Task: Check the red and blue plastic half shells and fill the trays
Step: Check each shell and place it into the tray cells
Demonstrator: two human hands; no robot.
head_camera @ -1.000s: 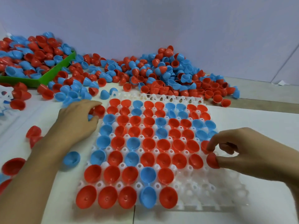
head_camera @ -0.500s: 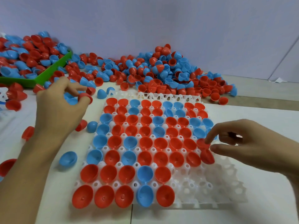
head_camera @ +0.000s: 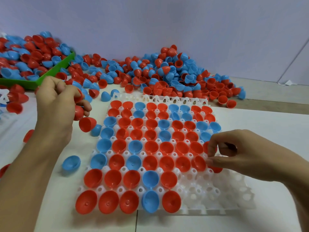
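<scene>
L hand (head_camera: 56, 104) was curled round a few red shells (head_camera: 78, 111), left of the white tray (head_camera: 217, 195). R hand (head_camera: 234, 156) pinched a red shell (head_camera: 215, 169) at the tray's right side, w/ the big shell pile (head_camera: 167, 76) far behind.

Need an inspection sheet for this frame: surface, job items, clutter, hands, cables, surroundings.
Surface: white tabletop, a seam running under the near edge of the tray.
Job's things: white plastic pocket tray, mostly filled with red and blue half shells, open side up; near right pockets empty.
Clutter: loose pile of red and blue half shells behind the tray; green bin heaped with more at far left; stray blue half shell left of the tray.
Hands: left hand holds red half shells; right hand pinches a red shell at the tray's right side.
Cables: nothing seen.
Surroundings: plain pale wall.
</scene>
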